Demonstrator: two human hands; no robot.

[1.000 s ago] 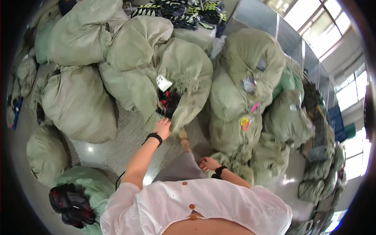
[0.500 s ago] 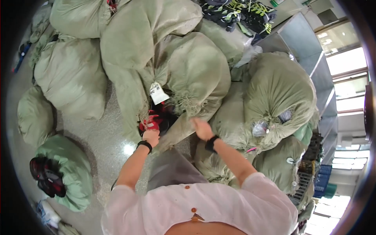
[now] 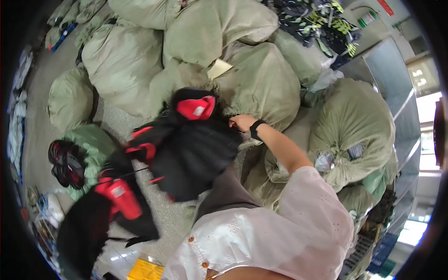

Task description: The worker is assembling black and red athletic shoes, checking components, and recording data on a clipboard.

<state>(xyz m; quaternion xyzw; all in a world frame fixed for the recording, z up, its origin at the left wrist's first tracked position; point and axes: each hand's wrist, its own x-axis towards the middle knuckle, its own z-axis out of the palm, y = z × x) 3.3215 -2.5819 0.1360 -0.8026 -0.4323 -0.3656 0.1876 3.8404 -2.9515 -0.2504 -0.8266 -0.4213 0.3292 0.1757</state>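
My right hand (image 3: 242, 122) is closed at the frayed mouth of a pale green woven sack (image 3: 268, 88), seemingly gripping its edge. Beside that hand, a bunch of black-and-red fabric pieces (image 3: 189, 151), shaped like shoe uppers, spreads out from the sack's opening. Further left and nearer hangs another black-and-red piece (image 3: 122, 200), blurred by motion; thin cords seem to link the pieces. I cannot see my left hand; these pieces cover the area where its arm would be. A cream tag (image 3: 219, 69) sits on the sack above the opening.
More stuffed sacks (image 3: 123, 70) are piled at the back and on the right (image 3: 352, 133). At left, dark shoe-like pieces (image 3: 67, 163) lie on a green sack (image 3: 95, 140). Black-and-lime pieces (image 3: 322, 28) top the far pile. A yellow packet (image 3: 145, 270) lies on the floor nearby.
The black-and-red pieces have come out of the sack and swung left and toward me. My left hand, earlier on a red part at the opening, has left view. My right hand stays at the sack.
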